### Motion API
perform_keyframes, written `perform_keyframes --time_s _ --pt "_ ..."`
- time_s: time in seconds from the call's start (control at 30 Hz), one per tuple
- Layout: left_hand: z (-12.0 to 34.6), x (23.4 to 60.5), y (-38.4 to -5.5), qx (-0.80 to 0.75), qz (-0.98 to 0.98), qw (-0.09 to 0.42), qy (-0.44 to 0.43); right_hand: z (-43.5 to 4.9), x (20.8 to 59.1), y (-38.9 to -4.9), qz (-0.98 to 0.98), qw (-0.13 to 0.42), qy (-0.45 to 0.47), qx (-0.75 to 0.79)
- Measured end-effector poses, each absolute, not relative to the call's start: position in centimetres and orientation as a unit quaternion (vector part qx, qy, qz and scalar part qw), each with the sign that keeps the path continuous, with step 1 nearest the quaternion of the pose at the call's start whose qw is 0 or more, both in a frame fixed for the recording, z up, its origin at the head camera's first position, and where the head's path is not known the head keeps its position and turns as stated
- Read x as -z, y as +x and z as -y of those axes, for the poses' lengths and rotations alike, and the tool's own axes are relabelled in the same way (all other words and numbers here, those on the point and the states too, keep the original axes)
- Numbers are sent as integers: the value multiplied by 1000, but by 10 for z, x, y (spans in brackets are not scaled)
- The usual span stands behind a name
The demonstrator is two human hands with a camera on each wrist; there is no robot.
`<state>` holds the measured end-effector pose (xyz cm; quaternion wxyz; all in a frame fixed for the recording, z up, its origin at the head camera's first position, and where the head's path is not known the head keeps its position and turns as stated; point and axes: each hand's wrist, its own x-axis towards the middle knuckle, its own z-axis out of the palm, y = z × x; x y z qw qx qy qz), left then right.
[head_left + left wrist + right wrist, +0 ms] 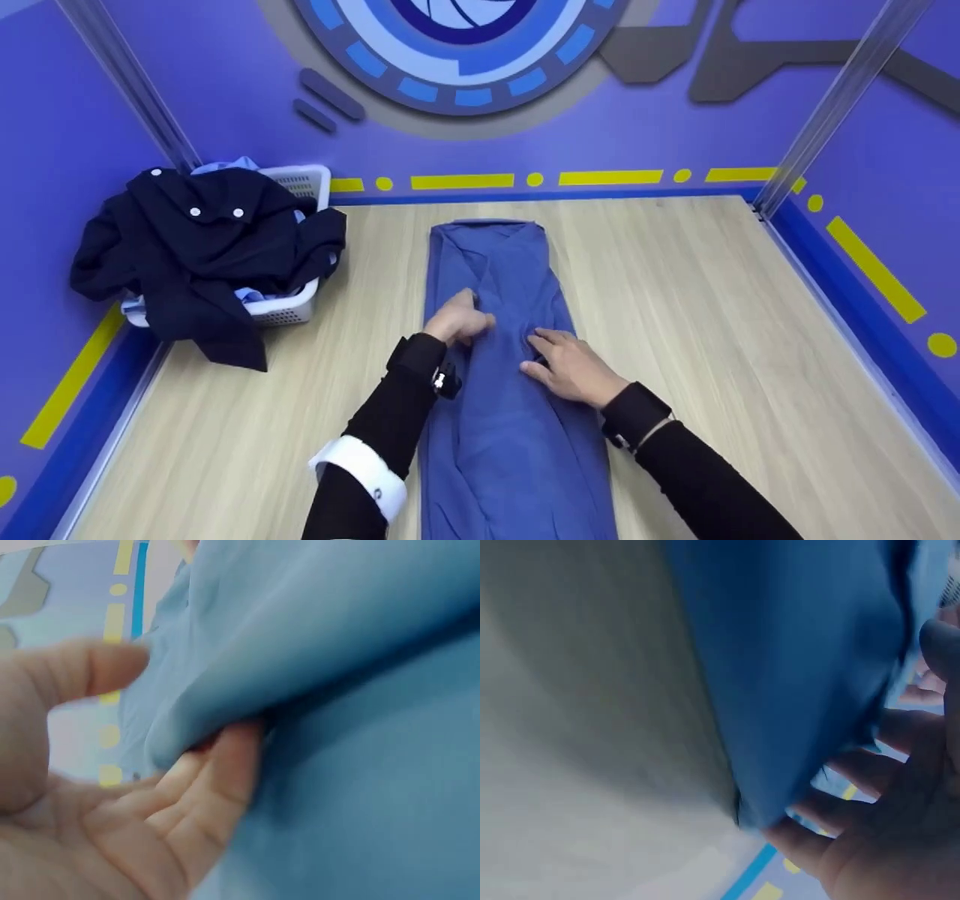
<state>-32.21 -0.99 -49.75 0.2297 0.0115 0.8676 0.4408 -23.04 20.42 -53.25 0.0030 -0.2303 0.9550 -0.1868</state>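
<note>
A long blue garment (517, 435) lies folded in a narrow strip on the wooden table, its far end squared off and its near end past the bottom of the head view. My left hand (459, 319) is at the garment's left side. In the left wrist view, that hand's fingers (199, 795) reach under a fold of the blue cloth (315, 652), fingertips hidden, while the thumb stands apart from it. Over the right side, my right hand (574, 367) rests with fingers spread. The right wrist view shows those fingers (862, 769) along the garment's edge (780, 727), thumb held away.
At the back left stands a white basket (319, 184) heaped with clothes. A dark navy garment with white buttons (217, 232) drapes over its rim onto the table (697, 300). Blue-purple panels (675, 142) with yellow markings wall in the back and both sides.
</note>
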Motion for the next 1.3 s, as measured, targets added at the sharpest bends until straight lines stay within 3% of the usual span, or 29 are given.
perform_keyframes --time_s 0.13,0.4,0.47,0.67,0.77,0.93,1.17,1.23,1.3 --pt "-1 501 -337 -471 -861 194 7 -219 525 -234 -954 -16 -230 191" --pt "-20 500 -400 -511 -835 202 10 -232 523 -224 -955 -19 -217 199" --pt "-26 503 -416 -538 -813 225 4 -232 522 -218 -954 -14 -225 197" --pt "-48 507 -450 -608 -702 370 1 -242 520 -204 -942 18 -251 222" --pt "-66 510 -462 -636 -665 392 -6 -246 519 -203 -936 44 -250 243" --pt "-86 513 -463 -688 -647 330 0 -243 511 -201 -938 11 -254 235" --pt "-94 518 -462 -560 -785 264 39 -236 515 -198 -948 -156 -249 126" --pt "-95 521 -464 -520 -824 218 66 -233 518 -198 -944 -170 -260 111" --pt "-97 522 -466 -478 -857 162 105 -230 522 -198 -944 -143 -280 98"
